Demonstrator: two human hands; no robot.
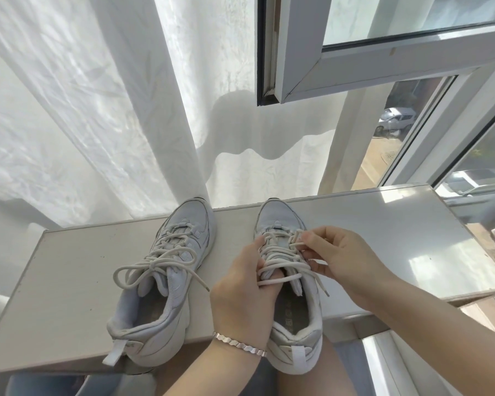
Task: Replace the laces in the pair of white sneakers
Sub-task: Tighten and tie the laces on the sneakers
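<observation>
- The windowsill [69,267] carries both sneakers, their heels hanging over its near edge. A hard tug toward you could drag one off.
- The left-side sneaker [180,224] stands apart, loosely tied and untouched. Its turn has not come.
- The right-side sneaker [277,212] sits under both your hands, threaded through most rows.
- Your left hand [240,287] has its fingers curled under the crossed rows by the tongue, holding them. Lifting there may tighten the rows you want slack.
- Your right hand [343,258] pinches the lace [280,265] narrowly, thumb to forefinger, near an upper eyelet. If the pinch slips, you lose the slack.
- The lace tip [325,291] dangles beside the collar and could snag as it is drawn through.
</observation>
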